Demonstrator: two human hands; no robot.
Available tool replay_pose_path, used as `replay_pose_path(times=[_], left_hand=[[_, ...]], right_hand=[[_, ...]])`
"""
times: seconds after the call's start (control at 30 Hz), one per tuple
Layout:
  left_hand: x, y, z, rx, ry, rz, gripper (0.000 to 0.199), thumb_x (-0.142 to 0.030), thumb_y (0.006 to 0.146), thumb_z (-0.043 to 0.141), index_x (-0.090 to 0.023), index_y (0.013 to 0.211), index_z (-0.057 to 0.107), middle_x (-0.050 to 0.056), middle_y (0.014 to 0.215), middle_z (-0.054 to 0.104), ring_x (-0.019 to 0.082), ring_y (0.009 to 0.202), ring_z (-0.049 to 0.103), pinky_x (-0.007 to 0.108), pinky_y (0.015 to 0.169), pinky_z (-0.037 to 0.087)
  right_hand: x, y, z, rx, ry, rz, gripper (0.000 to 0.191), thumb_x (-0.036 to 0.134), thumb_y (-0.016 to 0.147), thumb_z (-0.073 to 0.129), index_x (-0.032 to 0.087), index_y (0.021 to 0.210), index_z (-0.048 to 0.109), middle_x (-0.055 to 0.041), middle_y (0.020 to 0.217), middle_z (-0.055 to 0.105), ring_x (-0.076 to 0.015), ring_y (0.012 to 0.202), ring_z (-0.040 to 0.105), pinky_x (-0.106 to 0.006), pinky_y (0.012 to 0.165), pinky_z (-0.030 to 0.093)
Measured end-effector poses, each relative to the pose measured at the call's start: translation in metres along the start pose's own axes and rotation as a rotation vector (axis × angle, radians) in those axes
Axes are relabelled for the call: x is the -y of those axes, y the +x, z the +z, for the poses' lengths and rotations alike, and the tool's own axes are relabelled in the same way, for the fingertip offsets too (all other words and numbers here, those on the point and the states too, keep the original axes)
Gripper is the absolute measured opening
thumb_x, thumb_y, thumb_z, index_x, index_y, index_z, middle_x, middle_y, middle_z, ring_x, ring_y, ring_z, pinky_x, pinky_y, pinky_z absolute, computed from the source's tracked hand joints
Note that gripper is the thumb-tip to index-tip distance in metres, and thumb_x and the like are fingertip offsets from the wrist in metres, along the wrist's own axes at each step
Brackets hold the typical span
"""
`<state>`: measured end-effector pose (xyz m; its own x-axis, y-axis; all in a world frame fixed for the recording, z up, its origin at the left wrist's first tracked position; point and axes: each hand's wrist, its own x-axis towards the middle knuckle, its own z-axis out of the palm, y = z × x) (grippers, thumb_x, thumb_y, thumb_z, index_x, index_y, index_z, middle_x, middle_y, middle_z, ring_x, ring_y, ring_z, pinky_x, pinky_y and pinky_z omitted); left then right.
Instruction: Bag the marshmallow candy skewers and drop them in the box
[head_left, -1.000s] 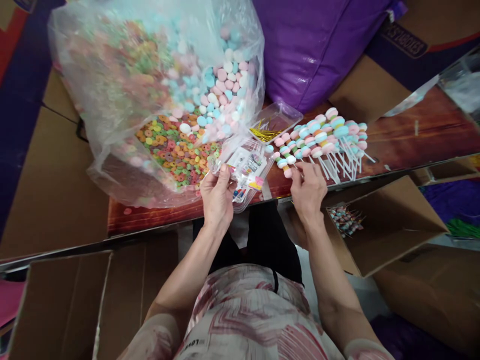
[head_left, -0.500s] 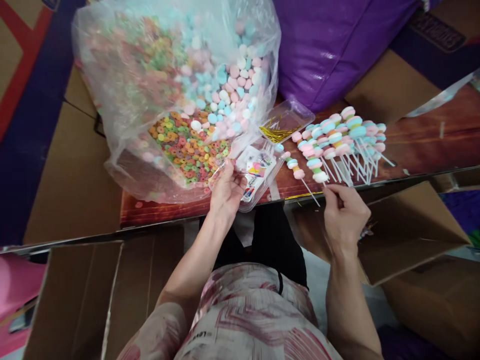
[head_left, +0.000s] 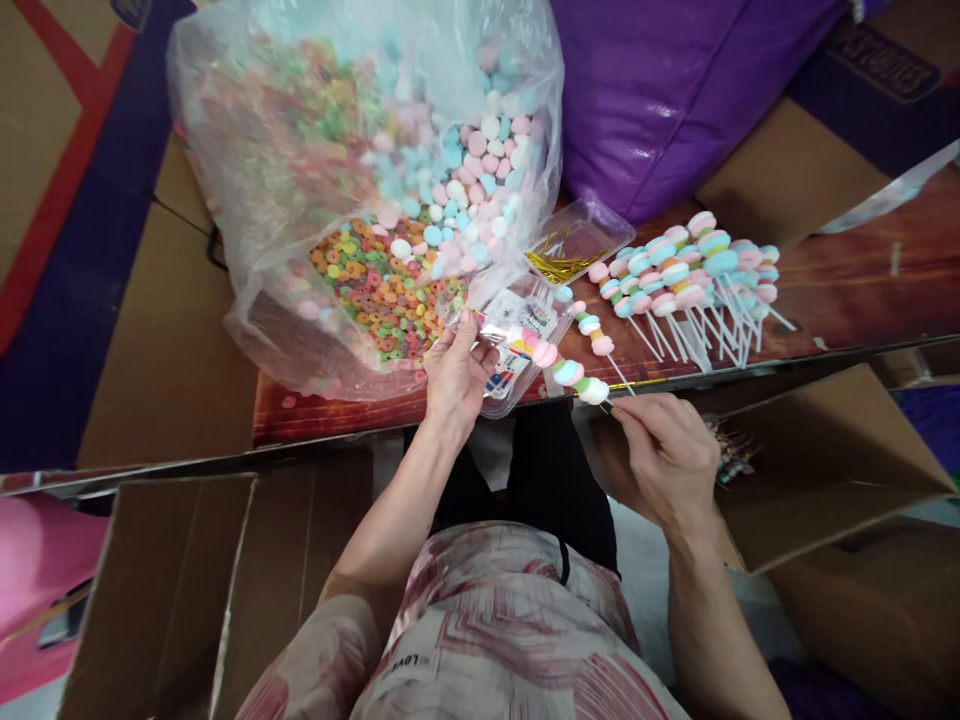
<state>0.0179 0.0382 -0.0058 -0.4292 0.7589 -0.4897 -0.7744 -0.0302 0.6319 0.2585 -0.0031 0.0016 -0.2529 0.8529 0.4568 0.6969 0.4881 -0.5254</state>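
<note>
My right hand (head_left: 664, 455) pinches the stick end of a candy skewer (head_left: 564, 368) of pink, blue and white discs and holds it level over the table's front edge. The skewer's tip points left at my left hand (head_left: 459, 372), which holds the mouth of a small clear printed wrapper (head_left: 512, 338) over a clear tray of the same wrappers (head_left: 544, 300). A pile of finished skewers (head_left: 686, 275) lies on the brown table (head_left: 847, 290) to the right, and one single skewer (head_left: 592, 330) lies apart beside the tray.
A big clear bag of pastel candy discs and coloured rings (head_left: 375, 190) covers the table's left. A small clear tray of gold twist ties (head_left: 574, 245) sits behind the wrappers. A purple bag (head_left: 675, 90) lies behind; open cardboard boxes stand at lower left (head_left: 187, 590) and right (head_left: 817, 470).
My right hand drew one skewer out of the pile, pulled it toward me and swung its tip left to the wrapper in my left hand. The view shifted a little.
</note>
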Motion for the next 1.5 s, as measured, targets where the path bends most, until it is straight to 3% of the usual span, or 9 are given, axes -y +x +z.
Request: replay_pose_path(times=[0.23, 0.43, 0.63, 0.93, 1.13, 1.27, 1.5], left_hand=[[0.003, -0.005, -0.005, 0.133, 0.105, 0.151, 0.034, -0.038, 0.064, 0.098, -0.021, 0.077, 0.072, -0.004, 0.075, 0.073, 0.009, 0.064, 0.067, 0.02, 0.06, 0.052], [0.016, -0.01, -0.007, 0.216, 0.169, 0.195, 0.045, -0.051, 0.064, 0.096, -0.021, 0.088, 0.071, -0.002, 0.083, 0.076, 0.012, 0.069, 0.072, 0.022, 0.061, 0.058], [0.014, -0.012, -0.01, 0.282, 0.202, 0.174, 0.049, -0.059, 0.066, 0.092, -0.021, 0.083, 0.067, -0.001, 0.081, 0.077, 0.014, 0.071, 0.076, 0.022, 0.06, 0.06], [0.012, -0.021, -0.01, 0.39, 0.316, 0.12, 0.045, -0.058, 0.071, 0.09, -0.021, 0.087, 0.071, 0.003, 0.083, 0.079, 0.015, 0.069, 0.076, 0.023, 0.057, 0.059], [-0.008, -0.01, -0.013, 0.339, 0.27, 0.12, 0.049, -0.063, 0.071, 0.088, -0.02, 0.086, 0.068, 0.005, 0.087, 0.081, 0.022, 0.084, 0.08, 0.029, 0.069, 0.064], [-0.005, -0.011, -0.015, 0.371, 0.322, 0.058, 0.05, -0.061, 0.07, 0.089, -0.02, 0.089, 0.068, 0.005, 0.087, 0.081, 0.023, 0.088, 0.081, 0.03, 0.072, 0.065], [0.002, -0.015, -0.014, 0.36, 0.318, 0.044, 0.046, -0.061, 0.074, 0.086, -0.021, 0.089, 0.068, 0.004, 0.084, 0.081, 0.024, 0.09, 0.082, 0.029, 0.071, 0.065]], right_hand=[[0.004, 0.007, 0.005, 0.072, 0.088, -0.021, 0.015, 0.024, 0.1, 0.065, 0.027, 0.093, 0.077, -0.0023, 0.085, 0.075, -0.0195, 0.079, 0.065, -0.036, 0.076, 0.049], [0.01, 0.009, 0.021, 0.055, 0.089, -0.072, 0.014, 0.02, 0.101, 0.062, 0.023, 0.097, 0.076, -0.0035, 0.085, 0.074, -0.0188, 0.079, 0.064, -0.036, 0.077, 0.049], [0.014, 0.011, 0.034, 0.028, 0.034, -0.148, 0.012, 0.019, 0.101, 0.063, 0.021, 0.096, 0.074, -0.0031, 0.079, 0.07, -0.0186, 0.074, 0.062, -0.036, 0.073, 0.046], [0.035, 0.017, 0.064, -0.059, 0.317, -0.008, 0.015, 0.017, 0.099, 0.062, 0.022, 0.088, 0.071, -0.0023, 0.079, 0.067, -0.0177, 0.075, 0.06, -0.034, 0.072, 0.047], [0.042, 0.02, 0.057, 0.085, 0.494, 0.091, 0.014, 0.022, 0.099, 0.063, 0.022, 0.088, 0.072, 0.0, 0.078, 0.065, -0.0152, 0.073, 0.06, -0.031, 0.07, 0.045], [0.044, 0.023, 0.055, 0.14, 0.604, 0.235, 0.017, 0.024, 0.098, 0.062, 0.021, 0.084, 0.07, 0.002, 0.073, 0.061, -0.0136, 0.068, 0.058, -0.028, 0.066, 0.044], [0.055, 0.029, 0.069, 0.115, 0.564, 0.207, 0.02, 0.026, 0.099, 0.058, 0.021, 0.083, 0.069, 0.001, 0.073, 0.061, -0.0137, 0.068, 0.057, -0.028, 0.068, 0.045]])
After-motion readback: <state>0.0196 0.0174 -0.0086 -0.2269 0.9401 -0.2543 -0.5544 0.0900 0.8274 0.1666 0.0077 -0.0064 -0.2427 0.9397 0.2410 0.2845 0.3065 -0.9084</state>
